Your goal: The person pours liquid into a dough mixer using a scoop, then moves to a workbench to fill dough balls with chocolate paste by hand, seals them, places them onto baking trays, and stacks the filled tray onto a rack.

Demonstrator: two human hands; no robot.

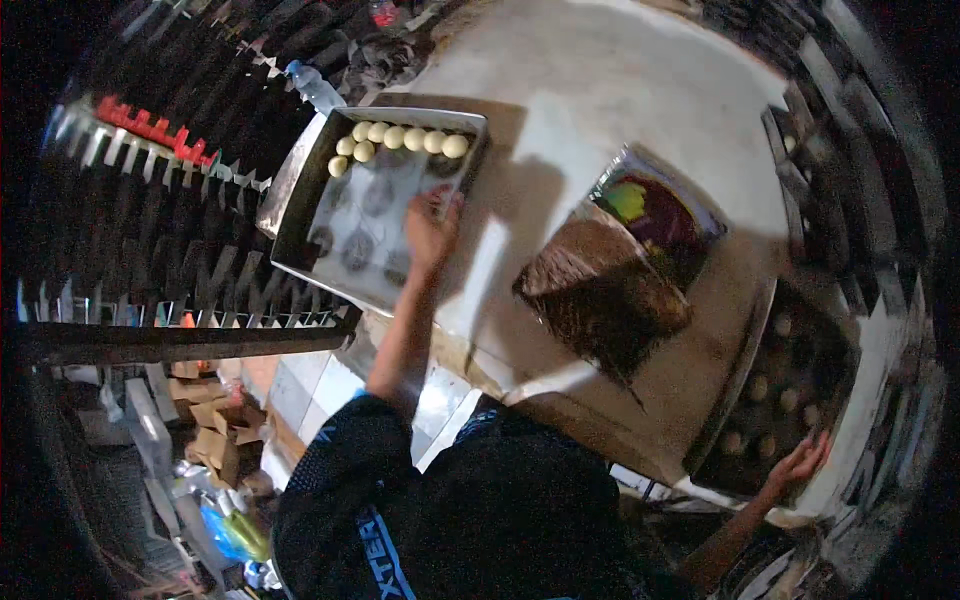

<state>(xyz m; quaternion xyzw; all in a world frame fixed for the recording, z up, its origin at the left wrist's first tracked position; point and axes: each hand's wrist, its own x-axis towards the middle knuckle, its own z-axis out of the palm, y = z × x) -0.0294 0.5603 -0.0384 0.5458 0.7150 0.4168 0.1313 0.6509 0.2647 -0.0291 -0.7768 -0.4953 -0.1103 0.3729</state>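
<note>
My left hand [432,228] reaches forward over the right side of a shallow metal tray [296,232], fingers pointing down onto its floor; whether it holds anything is hidden. The tray has round dark marks on its floor and a row of pale dough balls [405,138] along its far edge. My right hand [800,463] lies at the near corner of a dark tray [735,400] at the lower right, fingers spread. Several dough balls [765,388] sit in that dark tray.
Both trays rest on a white worktable [600,90]. A shiny crumpled plastic sheet [620,290] lies between them. A plastic bottle [315,90] stands behind the metal tray. Metal racks fill the left side, with cardboard boxes [215,425] on the floor below.
</note>
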